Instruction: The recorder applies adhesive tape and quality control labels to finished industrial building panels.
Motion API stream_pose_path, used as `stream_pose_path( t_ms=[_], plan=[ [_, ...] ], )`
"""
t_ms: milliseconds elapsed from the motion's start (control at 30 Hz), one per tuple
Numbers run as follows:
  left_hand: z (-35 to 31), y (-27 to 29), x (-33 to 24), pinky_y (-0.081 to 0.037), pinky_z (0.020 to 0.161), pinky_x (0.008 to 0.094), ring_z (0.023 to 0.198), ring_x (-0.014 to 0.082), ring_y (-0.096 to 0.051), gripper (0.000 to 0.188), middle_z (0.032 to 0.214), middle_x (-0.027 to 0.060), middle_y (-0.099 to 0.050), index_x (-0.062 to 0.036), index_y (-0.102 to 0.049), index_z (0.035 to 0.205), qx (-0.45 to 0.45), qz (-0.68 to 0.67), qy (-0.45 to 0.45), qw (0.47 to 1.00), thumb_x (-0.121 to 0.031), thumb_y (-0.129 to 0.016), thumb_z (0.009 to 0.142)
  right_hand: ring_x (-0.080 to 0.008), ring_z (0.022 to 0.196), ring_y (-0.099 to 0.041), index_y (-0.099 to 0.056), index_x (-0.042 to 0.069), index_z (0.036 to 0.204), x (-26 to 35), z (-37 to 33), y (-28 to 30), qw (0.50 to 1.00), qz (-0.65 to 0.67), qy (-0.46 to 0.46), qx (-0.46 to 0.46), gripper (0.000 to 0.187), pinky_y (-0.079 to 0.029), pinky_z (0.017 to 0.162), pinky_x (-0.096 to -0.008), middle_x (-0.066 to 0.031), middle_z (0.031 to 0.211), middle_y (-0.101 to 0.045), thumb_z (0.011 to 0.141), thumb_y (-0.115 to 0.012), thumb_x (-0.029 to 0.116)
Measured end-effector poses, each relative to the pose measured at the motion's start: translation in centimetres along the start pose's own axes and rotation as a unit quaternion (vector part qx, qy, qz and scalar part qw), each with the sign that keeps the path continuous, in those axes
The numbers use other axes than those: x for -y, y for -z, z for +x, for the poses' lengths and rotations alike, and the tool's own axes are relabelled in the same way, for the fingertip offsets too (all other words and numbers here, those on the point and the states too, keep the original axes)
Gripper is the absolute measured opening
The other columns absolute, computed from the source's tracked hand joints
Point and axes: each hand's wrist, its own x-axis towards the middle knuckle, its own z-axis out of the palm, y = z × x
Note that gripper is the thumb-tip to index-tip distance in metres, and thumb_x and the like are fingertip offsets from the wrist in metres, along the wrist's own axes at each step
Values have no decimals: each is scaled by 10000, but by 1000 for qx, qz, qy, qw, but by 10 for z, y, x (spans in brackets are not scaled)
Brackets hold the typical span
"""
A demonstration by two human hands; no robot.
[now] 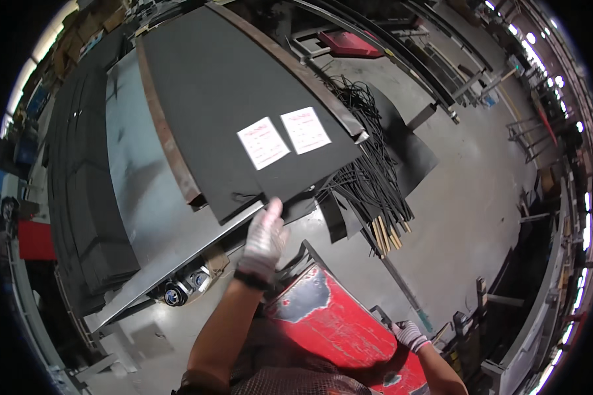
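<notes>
My left hand, in a pale glove with a dark band at the wrist, is raised beside the near edge of a dark grey sheet. Its fingers are stretched out and slightly blurred, with nothing visible in them; whether a fingertip touches the edge I cannot tell. Two white printed labels lie on the sheet. In front of my body stands a scuffed red metal cart with worn grey patches. My right hand, in a striped glove, closes round the dark handle at the cart's right side.
Rusty metal bars run along both sides of the sheet. A bundle of black rods hangs off to the right. Stacked dark sheets lie at the left. Long metal beams stretch across the far right.
</notes>
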Motion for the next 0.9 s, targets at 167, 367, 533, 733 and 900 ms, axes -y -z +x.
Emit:
stream_pose_path(
  t_ms=[167, 367, 533, 733, 900],
  plan=[
    [51, -26, -6, -503, 1034, 502, 1249, 375, -540, 865, 1399, 237, -500, 21, -464, 1348, -116, -192, -19, 974, -239, -940, 674, -437, 731, -664, -725, 1, 748, 20, -4, 40, 996, -69, 25, -40, 551, -533, 718, -486, -272, 719, -644, 949, -537, 478],
    [60, -18, -8, -598, 895, 445, 1061, 327, -633, 634, 1206, 162, -633, -1, -592, 1164, -182, -248, -9, 952, -247, -928, 685, -451, 699, -646, -686, -27, 685, -10, 15, 80, 997, -21, 57, -54, 632, -519, 692, -498, -287, 667, -609, 951, -510, 519],
    [58, -15, -10, -611, 843, 438, 988, 301, -661, 542, 1112, 112, -676, -48, -617, 1122, -191, -234, 0, 953, -266, -906, 719, -431, 782, -656, -710, 43, 800, -10, 28, 118, 999, -11, 45, 12, 502, -518, 749, -484, -257, 758, -649, 953, -511, 478],
    [27, -27, 10, -605, 852, 416, 991, 280, -679, 421, 1106, 88, -694, -64, -627, 1151, -148, -196, -20, 969, -284, -810, 841, -415, 837, -670, -732, 116, 901, 33, 57, 152, 997, 16, 72, 33, 381, -527, 794, -460, -204, 839, -694, 951, -525, 432],
    [-30, -26, 48, -505, 1016, 478, 1146, 267, -614, 518, 1232, 80, -648, -100, -585, 1299, -115, -48, -8, 992, -387, -740, 896, -355, 846, -646, -671, 83, 916, 183, 96, 217, 951, 157, 267, 9, 331, -513, 775, -426, -186, 887, -660, 951, -600, 405]
  ],
)
